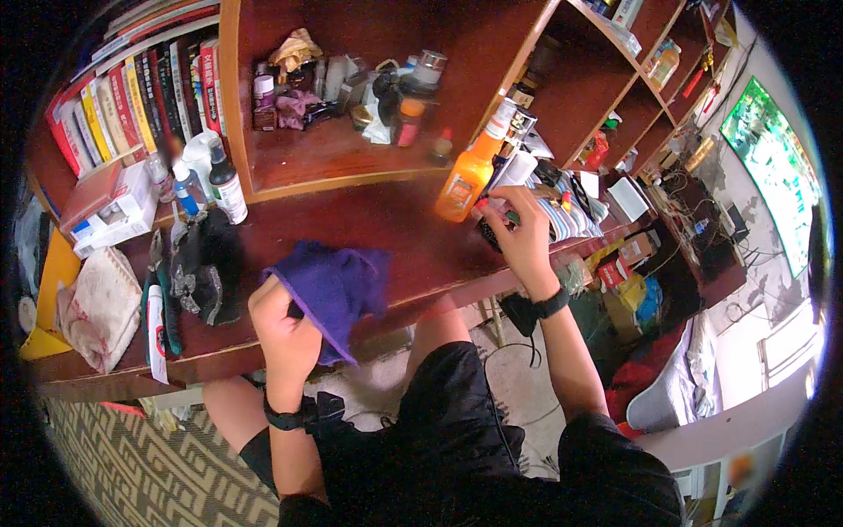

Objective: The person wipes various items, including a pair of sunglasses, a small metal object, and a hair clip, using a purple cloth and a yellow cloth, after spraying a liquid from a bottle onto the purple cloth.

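Note:
My left hand (288,325) is closed round a purple cloth (338,285), which hangs bunched over the front of the dark red desk (290,215). Further right, the thumb and fingers of my right hand (522,233) come together in a pinch. A small reddish bit shows at the fingertips, too small to name. Just left of those fingertips stands an orange bottle (468,180) with a white top. Under my right hand lies a dark item, mostly hidden by the fingers, and beside it is a striped cloth (571,211).
At the left are spray bottles (226,184), a white box (114,206), a stained whitish cloth (101,307), a marker-like tube (156,334) and crumpled dark plastic (206,263). Books (140,101) fill the upper-left shelf. Several small jars (409,123) and bags stand in the middle compartment.

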`<state>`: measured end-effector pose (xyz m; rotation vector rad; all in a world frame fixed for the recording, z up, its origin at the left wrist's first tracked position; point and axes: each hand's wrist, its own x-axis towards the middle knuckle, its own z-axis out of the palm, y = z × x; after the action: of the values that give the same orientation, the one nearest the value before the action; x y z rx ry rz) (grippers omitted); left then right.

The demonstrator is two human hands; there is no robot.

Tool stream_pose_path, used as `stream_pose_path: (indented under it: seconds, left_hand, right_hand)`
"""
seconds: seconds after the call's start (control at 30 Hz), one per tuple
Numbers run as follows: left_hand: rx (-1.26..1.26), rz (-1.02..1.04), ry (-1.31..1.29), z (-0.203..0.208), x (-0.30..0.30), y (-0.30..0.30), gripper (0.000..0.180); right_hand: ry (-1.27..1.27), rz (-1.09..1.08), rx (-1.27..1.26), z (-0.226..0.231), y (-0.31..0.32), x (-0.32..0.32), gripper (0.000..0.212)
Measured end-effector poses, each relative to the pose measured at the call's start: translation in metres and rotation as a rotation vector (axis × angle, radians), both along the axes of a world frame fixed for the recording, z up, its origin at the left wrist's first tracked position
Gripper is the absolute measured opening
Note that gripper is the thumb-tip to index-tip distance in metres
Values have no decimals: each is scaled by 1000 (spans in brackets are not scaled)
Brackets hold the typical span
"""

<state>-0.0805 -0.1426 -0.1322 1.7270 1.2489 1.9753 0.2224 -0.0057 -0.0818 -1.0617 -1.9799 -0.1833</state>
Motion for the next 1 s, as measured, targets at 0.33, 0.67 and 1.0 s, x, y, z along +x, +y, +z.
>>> stream_pose_path:
  seconds: [0.33,0.67,1.0]
  left_hand:
    - [17,31,12,3,3,1,12]
    - [-4,-20,12,1,-2,0,15]
    - [11,-74,41,3,-2,-2,19]
  right_hand:
    - [-303,287,42,9,-46,-66,24]
    - [-454,165,82,72,5,-150,25]
    - [-633,-214,-148,121,132,-190,31]
